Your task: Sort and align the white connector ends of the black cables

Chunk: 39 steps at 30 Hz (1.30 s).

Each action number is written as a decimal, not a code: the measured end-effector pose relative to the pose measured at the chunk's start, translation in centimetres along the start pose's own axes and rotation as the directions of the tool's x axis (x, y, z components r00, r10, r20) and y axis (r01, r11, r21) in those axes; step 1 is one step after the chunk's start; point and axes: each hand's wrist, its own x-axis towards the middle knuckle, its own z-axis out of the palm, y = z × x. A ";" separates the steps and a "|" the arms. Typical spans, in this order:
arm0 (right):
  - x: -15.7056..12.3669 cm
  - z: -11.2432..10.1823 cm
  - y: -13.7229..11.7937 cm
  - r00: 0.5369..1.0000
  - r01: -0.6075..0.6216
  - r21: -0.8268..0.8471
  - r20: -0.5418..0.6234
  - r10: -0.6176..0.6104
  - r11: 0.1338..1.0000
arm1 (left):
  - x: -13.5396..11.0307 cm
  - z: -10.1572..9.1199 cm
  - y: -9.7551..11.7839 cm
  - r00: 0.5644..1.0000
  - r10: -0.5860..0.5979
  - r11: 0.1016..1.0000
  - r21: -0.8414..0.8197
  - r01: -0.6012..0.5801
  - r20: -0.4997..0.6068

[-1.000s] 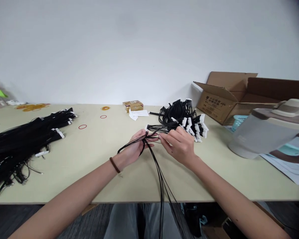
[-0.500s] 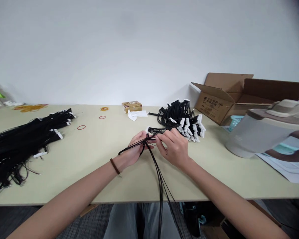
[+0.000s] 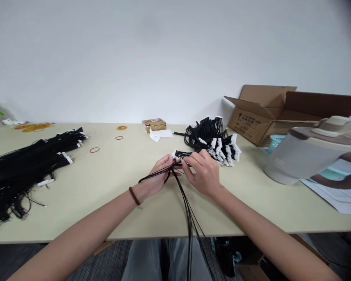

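Note:
A black wire harness with a white connector at its upper end is held between my two hands over the middle of the table. My left hand is closed around the wires, and a loop of them passes over its palm and wrist. Fingers bent, my right hand pinches the wires just right of the crossing point. The loose wires hang down past the table's front edge. Just beyond my right hand lies a pile of coiled black harnesses with white connectors.
Long black harnesses are heaped at the left. Red rubber bands, yellow bands and a small gold box with white paper lie further back. On the right stand an open cardboard box and a large grey jug.
My right hand has shifted very slightly left, and the white connector shows a little more clearly above the fingers. Both hands keep hold of the wires; the view has moved slightly.

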 end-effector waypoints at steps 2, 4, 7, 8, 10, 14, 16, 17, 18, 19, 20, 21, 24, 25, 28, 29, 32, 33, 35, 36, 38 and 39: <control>0.0 0.0 0.0 1.000 0.006 0.008 0.004 -0.006 1.000 | 0.0 0.0 0.0 1.000 0.001 1.000 0.014 -0.001 0.006; 0.0 0.0 0.0 1.000 0.015 0.017 0.007 -0.015 1.000 | 0.0 0.0 0.0 1.000 0.002 1.000 0.016 -0.002 0.000; 0.0 0.0 0.0 1.000 0.011 0.024 0.016 -0.011 1.000 | -0.1 0.1 0.1 1.000 -0.004 1.000 0.013 0.004 -0.002; 0.0 0.0 0.0 1.000 0.004 0.022 0.013 -0.004 1.000 | -0.1 0.2 0.1 1.000 -0.003 1.000 0.019 0.003 -0.001; 0.0 0.0 -0.1 1.000 -0.009 0.016 0.001 0.009 1.000 | -0.1 0.4 0.2 1.000 0.001 0.999 0.038 0.000 -0.004; 0.0 0.0 -0.1 1.000 -0.003 0.015 0.015 0.002 1.000 | -0.1 0.5 0.1 1.000 0.005 0.999 0.052 -0.004 -0.023; -0.1 0.0 -0.1 1.000 0.004 0.017 0.028 -0.004 1.000 | -0.1 0.5 0.1 1.000 0.009 0.998 0.070 -0.008 -0.020; -0.2 0.0 -0.1 0.999 0.008 0.016 0.032 -0.009 1.000 | -0.1 0.5 0.0 1.000 0.012 0.997 0.083 -0.010 -0.017; -0.2 -0.1 -0.1 0.999 0.015 0.015 0.036 -0.015 1.000 | -0.1 0.5 0.0 1.000 0.012 0.995 0.095 -0.010 -0.016; -0.2 -0.1 -0.1 0.999 0.023 0.014 0.041 -0.024 1.000 | -0.2 0.5 0.0 1.000 0.012 0.994 0.105 -0.010 -0.019; -0.2 -0.1 -0.1 0.998 0.030 0.014 0.050 -0.031 0.999 | -0.2 0.5 0.1 1.000 0.011 0.994 0.113 -0.008 -0.023; -0.2 -0.1 -0.1 0.998 0.037 0.014 0.059 -0.038 0.999 | -0.2 0.5 0.1 1.000 0.009 0.993 0.118 -0.006 -0.028; -0.2 0.0 -0.1 0.997 0.033 0.018 0.075 -0.034 0.999 | -0.3 0.4 0.1 1.000 0.008 0.993 0.115 -0.005 -0.026; -0.1 0.1 0.0 0.997 0.024 0.026 0.076 -0.026 0.999 | -0.2 0.4 0.1 1.000 0.007 0.995 0.102 -0.006 -0.017; -0.2 0.5 0.4 0.998 0.003 0.101 0.067 -0.010 0.995 | 0.0 0.2 -0.1 1.000 -0.011 1.000 0.018 0.011 0.016; -0.2 0.6 0.6 0.999 0.016 0.137 0.049 -0.023 0.990 | 0.2 0.1 -0.1 0.999 -0.023 1.000 -0.018 0.024 0.023; -0.5 0.9 1.3 0.985 0.172 0.225 -0.060 -0.162 0.959 | 0.5 -0.2 0.3 0.996 -0.087 0.990 -0.109 0.084 -0.026; -0.5 0.9 1.4 0.967 0.252 0.244 -0.094 -0.236 0.936 | 0.6 -0.2 0.5 0.990 -0.117 0.985 -0.135 0.107 -0.072; -0.6 1.0 1.6 0.916 0.400 0.264 -0.116 -0.383 0.877 | 0.6 -0.2 1.0 0.971 -0.180 0.973 -0.175 0.152 -0.158; -0.5 1.0 1.7 0.892 0.452 0.262 -0.102 -0.441 0.853 | 0.6 0.0 1.3 0.961 -0.205 0.967 -0.187 0.170 -0.185; -0.5 1.2 1.7 0.856 0.512 0.225 -0.056 -0.513 0.829 | 0.5 0.2 1.6 0.952 -0.241 0.959 -0.196 0.203 -0.191; -0.4 1.3 1.7 0.851 0.521 0.198 -0.039 -0.524 0.830 | 0.4 0.3 1.7 0.951 -0.250 0.957 -0.195 0.214 -0.183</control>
